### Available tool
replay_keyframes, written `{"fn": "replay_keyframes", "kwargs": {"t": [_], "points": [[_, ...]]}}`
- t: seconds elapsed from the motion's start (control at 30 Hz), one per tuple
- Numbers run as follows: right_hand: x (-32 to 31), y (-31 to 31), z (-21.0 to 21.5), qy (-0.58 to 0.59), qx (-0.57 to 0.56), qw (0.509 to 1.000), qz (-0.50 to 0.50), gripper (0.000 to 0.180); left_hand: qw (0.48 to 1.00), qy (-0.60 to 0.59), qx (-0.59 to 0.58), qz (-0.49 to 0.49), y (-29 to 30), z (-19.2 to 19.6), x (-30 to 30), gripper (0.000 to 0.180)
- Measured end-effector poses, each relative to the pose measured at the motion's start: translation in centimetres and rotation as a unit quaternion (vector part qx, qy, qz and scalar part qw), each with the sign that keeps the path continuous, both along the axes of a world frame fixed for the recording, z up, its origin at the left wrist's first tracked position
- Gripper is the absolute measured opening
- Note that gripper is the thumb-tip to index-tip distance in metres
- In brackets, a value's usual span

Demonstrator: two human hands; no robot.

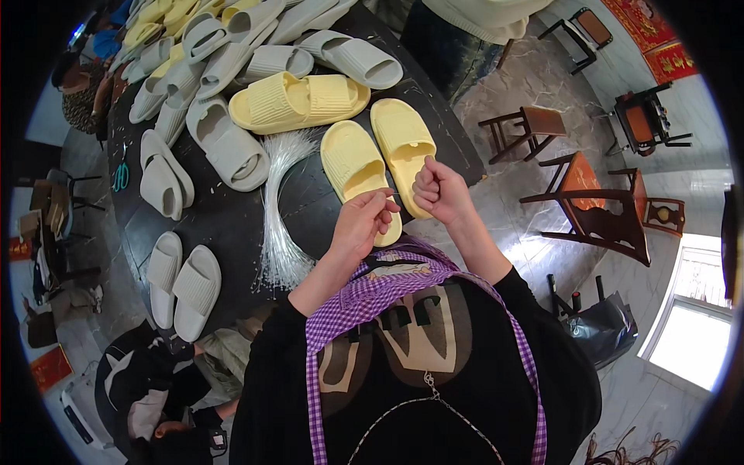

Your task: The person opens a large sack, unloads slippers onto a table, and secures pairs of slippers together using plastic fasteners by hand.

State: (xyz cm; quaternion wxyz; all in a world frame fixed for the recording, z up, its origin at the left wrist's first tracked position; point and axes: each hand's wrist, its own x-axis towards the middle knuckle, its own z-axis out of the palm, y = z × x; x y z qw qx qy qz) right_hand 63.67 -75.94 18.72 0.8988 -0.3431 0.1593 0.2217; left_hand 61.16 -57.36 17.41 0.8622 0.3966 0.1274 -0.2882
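Item: slippers, yellow, one pair, right of centre. Left slipper (349,151) and right slipper (401,124) lie side by side, soles down, straps toward the top of the frame and heels toward the wearer; a placing that presumably keeps both within reach of either hand.

Item: strands, clear, one loose bundle (273,221), curving down the centre of the frame just left of the pair. Likely laid there to be near the left hand, its lower ends fanned out.

Item: slippers, grey, heaped with some yellow in the upper left (225,66), apparently banked up to leave the near part of the black table (232,213) for handling. One grey pair (197,287) sits apart, lower left.

Item: scissors, teal-handled (121,177), left edge of the table.

Grip, left hand (363,223): fingers curled, thumb brought to the forefinger in a pinch, above the left slipper's heel. Grip, right hand (439,190): clenched, knuckles level with the left, beside the right slipper. A fine strand may run between them; at this scale it cannot be confirmed.
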Motion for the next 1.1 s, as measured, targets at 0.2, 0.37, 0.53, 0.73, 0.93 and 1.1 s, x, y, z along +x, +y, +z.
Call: {"fn": "replay_keyframes", "kwargs": {"t": [0.2,0.37,0.53,0.73,0.93,1.1], "points": [[-1.2,-0.9,-1.6,0.072,-0.053,0.996,0.027,0.039,0.999,0.025,0.011,-0.036,-0.7,-1.7,-0.1,0.019],[-1.7,-1.5,-2.6,0.137,-0.122,0.981,0.066,0.037,0.995,0.059,-0.011,-0.081,-1.6,-2.6,-0.5,0.016],[-0.1,-1.1,-3.0,0.134,-0.223,0.962,0.087,0.032,0.989,0.116,-0.057,-0.069,-2.5,-3.1,-0.8,0.012],[1.6,0.1,-3.9,0.002,-0.350,0.933,0.086,0.024,0.978,0.172,-0.117,-0.005,-4.8,-3.9,-0.9,0.012],[0.7,-0.2,-4.3,-0.061,-0.479,0.869,0.106,0.029,0.957,0.224,-0.180,-0.039,-6.2,-4.0,-2.3,0.012],[1.1,-1.8,-5.3,-0.225,-0.669,0.695,0.137,0.030,0.950,0.252,-0.180,-0.022,-7.1,-3.1,-1.8,0.011]]}}
